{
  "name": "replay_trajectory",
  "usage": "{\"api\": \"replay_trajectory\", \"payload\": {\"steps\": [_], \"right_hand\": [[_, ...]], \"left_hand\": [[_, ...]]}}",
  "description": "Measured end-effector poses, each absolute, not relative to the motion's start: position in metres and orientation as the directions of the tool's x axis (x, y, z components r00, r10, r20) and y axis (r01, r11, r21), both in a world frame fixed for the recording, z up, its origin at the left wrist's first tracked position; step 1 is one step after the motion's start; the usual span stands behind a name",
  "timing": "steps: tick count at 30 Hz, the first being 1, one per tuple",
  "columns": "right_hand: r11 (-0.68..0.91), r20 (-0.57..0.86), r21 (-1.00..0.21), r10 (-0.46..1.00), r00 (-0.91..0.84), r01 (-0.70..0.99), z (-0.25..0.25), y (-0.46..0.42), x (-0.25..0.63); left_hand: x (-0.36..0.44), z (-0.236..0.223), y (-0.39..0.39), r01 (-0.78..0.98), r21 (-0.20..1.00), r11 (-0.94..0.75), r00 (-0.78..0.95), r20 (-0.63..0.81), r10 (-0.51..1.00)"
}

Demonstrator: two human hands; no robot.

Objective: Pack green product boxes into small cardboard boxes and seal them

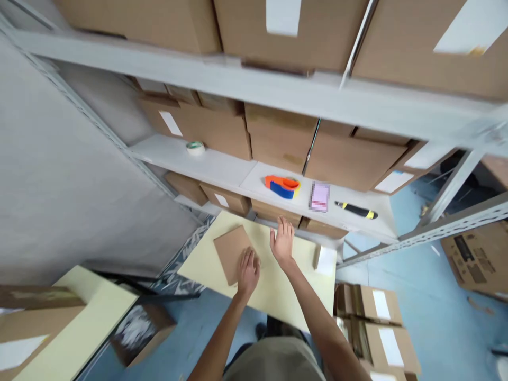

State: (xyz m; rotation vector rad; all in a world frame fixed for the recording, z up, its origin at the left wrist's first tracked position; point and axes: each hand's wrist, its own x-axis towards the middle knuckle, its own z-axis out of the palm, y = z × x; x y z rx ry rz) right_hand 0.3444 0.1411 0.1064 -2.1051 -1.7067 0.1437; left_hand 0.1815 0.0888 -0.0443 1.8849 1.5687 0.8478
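1. Your worktop (278, 296) is pale yellow and stands directly before you; a flat piece of brown cardboard (230, 251) lies on its left half, set at an angle to its edges.
2. Your left hand (248, 271) is over the left half of the worktop, its fingers bent loosely over the cardboard's right-hand side; you cannot tell from this view whether it grips.
3. Your right hand (281, 241) is empty and open above the worktop's far half, fingers pointing away from you and thumb apart.
4. A small white-faced box (326, 261) sits by the worktop's right edge.
5. On the shelf (226, 166) beyond the worktop, you have, from left to right, a roll of tape (195, 148), an orange-and-blue handheld tool (282, 187), a pixelated pale purple item (319, 196) and a black-and-yellow utility knife (356, 210).
6. To the right of the worktop, you have stacked cardboard boxes (373, 312) with white labels; low down to its left is an open cardboard box (138, 349).
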Motion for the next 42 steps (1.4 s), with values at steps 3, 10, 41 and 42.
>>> {"api": "replay_trajectory", "payload": {"steps": [3, 10, 41, 42], "right_hand": [[-0.291, -0.055, -0.496, 0.951, 0.304, 0.818, 0.036, 0.077, 0.329], [-0.484, -0.401, -0.634, 0.872, 0.279, 0.603, -0.057, -0.026, 0.313], [-0.803, -0.821, -0.570, 0.544, 0.175, -0.173, -0.059, 0.036, 0.297], [-0.803, -0.839, -0.542, 0.530, 0.120, -0.249, -0.058, 0.039, 0.294]], "left_hand": [[0.171, -0.043, 0.064, 0.681, 0.706, -0.193, 0.211, 0.064, 0.975], [0.170, -0.048, 0.046, 0.782, 0.598, -0.173, 0.281, -0.091, 0.955], [0.180, -0.017, 0.242, 0.924, 0.375, 0.071, 0.009, -0.207, 0.978], [0.177, -0.019, 0.252, 0.931, 0.352, 0.099, -0.002, -0.266, 0.964]]}}
